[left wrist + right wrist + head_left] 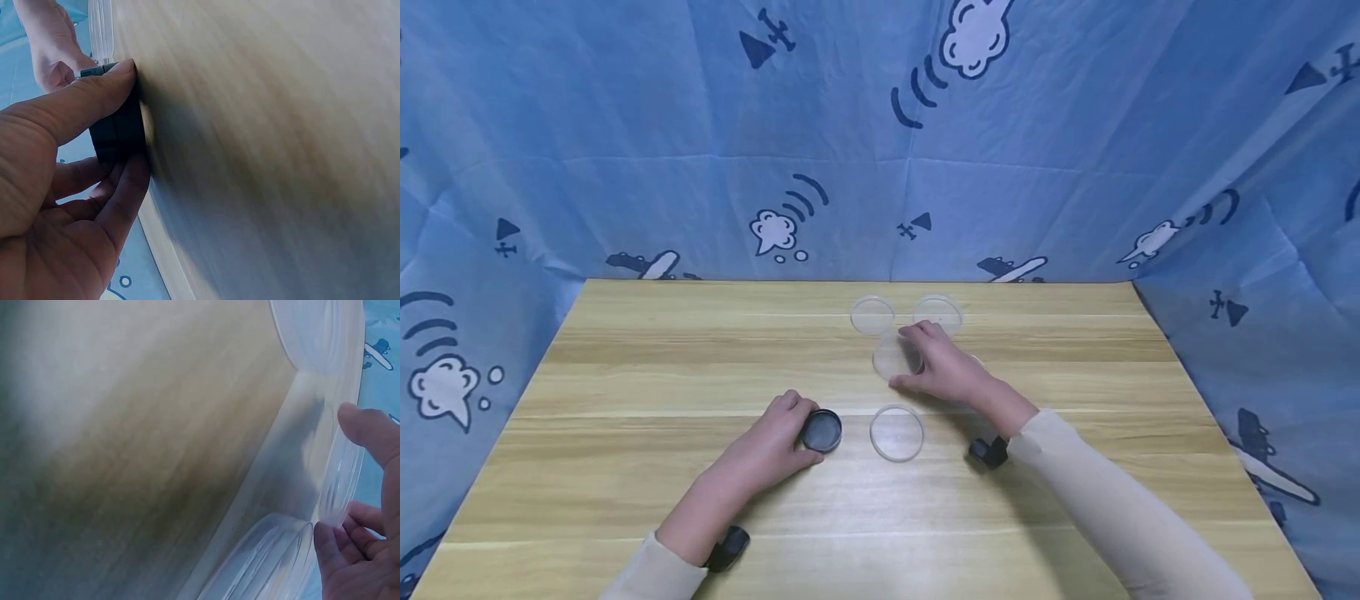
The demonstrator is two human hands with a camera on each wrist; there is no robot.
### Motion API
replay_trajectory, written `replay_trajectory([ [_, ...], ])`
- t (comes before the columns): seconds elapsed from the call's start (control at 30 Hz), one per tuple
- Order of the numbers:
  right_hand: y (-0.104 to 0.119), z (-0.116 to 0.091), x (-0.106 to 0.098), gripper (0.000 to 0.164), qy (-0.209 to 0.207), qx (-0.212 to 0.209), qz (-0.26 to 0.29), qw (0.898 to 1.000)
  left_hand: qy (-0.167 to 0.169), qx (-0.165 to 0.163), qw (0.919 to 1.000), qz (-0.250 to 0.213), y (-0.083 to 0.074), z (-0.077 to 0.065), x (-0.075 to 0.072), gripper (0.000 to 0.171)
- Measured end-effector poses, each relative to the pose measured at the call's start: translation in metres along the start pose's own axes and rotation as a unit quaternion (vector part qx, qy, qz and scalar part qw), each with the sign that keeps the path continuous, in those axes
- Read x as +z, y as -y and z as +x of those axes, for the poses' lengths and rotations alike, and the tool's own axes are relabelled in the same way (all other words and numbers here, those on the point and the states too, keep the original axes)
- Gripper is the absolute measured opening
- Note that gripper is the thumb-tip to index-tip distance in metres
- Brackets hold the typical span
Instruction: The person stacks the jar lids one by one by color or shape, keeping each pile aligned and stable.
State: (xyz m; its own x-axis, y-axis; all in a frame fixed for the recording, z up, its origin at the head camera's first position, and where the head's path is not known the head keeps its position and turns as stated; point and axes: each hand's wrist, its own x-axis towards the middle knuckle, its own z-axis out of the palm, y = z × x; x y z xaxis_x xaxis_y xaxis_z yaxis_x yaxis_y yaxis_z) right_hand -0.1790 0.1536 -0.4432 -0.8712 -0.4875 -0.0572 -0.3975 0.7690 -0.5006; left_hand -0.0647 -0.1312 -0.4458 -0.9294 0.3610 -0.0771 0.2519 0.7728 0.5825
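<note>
My left hand (775, 442) grips a shallow, round black container (822, 431) by its sides, thumb and fingers on opposite edges. In the left wrist view the container (119, 131) stands low at the table surface. Farther forward, my right hand (943, 362) spans a clear round petri dish (891, 358), thumb at the near rim and fingers at the far rim. The right wrist view shows the fingertips against this dish (337, 487). Another clear petri dish (897, 433) lies just right of the black container.
Two clear dishes, one at back left (872, 315) and one at back right (937, 313), lie beyond my right hand. Behind that hand, another clear rim (977, 360) is mostly hidden. The wooden table (647, 358) meets a blue patterned curtain (835, 108) behind.
</note>
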Motion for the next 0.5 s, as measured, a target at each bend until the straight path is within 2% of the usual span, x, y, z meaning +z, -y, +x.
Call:
replay_trajectory([
  [0.5, 0.01, -0.026, 0.001, 0.083, -0.016, -0.038, 0.021, 0.999, -0.004, 0.004, 1.0, -0.001, 0.002, 0.001, 0.001, 0.049],
])
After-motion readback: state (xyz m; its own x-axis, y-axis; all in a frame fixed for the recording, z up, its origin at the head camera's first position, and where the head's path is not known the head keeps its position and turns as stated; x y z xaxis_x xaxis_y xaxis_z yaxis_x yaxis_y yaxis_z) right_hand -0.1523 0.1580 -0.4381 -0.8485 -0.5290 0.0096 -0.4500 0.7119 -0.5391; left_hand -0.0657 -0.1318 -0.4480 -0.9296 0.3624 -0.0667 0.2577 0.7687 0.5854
